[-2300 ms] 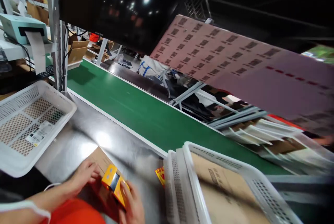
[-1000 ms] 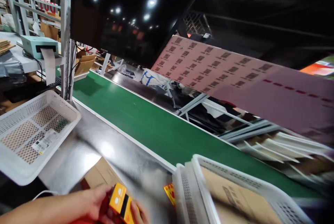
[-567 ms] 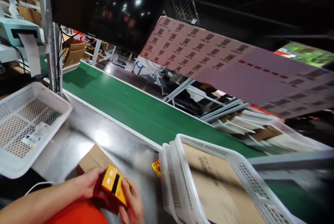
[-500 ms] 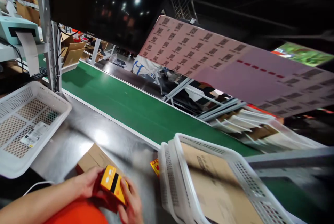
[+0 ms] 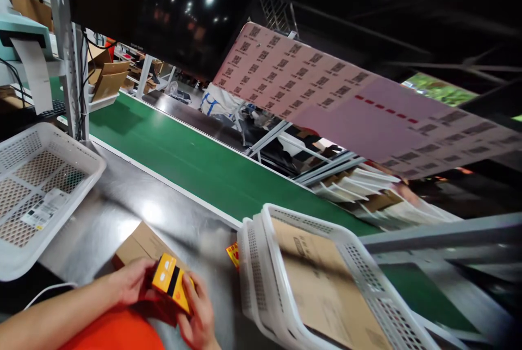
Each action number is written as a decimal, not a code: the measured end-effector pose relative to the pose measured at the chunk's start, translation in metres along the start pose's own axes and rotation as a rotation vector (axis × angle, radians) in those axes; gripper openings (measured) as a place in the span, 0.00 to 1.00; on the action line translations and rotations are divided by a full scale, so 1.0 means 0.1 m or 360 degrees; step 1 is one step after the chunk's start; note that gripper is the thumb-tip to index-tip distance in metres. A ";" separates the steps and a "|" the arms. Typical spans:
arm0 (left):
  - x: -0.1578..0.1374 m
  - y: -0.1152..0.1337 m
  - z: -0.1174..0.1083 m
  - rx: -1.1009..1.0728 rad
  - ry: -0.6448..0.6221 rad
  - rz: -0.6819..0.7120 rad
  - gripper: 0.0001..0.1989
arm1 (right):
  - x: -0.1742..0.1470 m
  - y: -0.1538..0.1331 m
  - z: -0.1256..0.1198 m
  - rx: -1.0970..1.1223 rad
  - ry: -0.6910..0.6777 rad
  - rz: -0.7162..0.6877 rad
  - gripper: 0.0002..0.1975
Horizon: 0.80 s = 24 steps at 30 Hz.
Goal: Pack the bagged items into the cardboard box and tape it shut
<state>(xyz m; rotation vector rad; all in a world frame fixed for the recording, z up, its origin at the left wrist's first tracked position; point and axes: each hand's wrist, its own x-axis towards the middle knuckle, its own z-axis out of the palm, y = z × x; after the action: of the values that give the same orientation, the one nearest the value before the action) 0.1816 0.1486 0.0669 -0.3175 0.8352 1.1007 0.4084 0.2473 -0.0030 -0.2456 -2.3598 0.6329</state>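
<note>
Toward ten o'clock, a pale teal printer [image 5: 22,37] is seen with a strip of white paper [image 5: 35,75] hung from its slot. Below it, at nine o'clock, a white mesh basket [image 5: 77,192] is set on the metal table [image 5: 130,198], and a printed label [image 5: 45,208] is seen inside it.

At eight o'clock, a brown carton [image 5: 142,241] is placed on the table, its near part covered by the left hand [image 5: 132,282]. By that hand the left end of a yellow box [image 5: 173,279] is grasped, though some fingers are hidden. Between seven and eight o'clock, the box is held tilted over the table, its upper face crossed by a black band. Its right end is gripped by the right hand [image 5: 198,306], with the thumb laid along the top.

Beyond the hands, a green belt [image 5: 175,160] is stretched slantwise from ten toward four o'clock. Near half past six, a red and yellow packet [image 5: 232,255] is partly hidden by nested white baskets [image 5: 279,268] at five o'clock, where flat brown cardboard [image 5: 322,274] is held. Toward half past one, a pink board [image 5: 326,100] is covered with rows of printed codes.
</note>
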 end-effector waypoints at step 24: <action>0.14 -0.04 -0.22 -0.0096 -0.0213 -0.0166 0.16 | -0.03 0.06 0.07 -0.0033 0.0101 -0.0018 0.37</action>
<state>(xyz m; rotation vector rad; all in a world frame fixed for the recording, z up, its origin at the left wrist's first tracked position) 0.1777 0.1424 0.0416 -0.3303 0.6611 1.0394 0.4062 0.2488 -0.0118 -0.2581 -2.3062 0.5870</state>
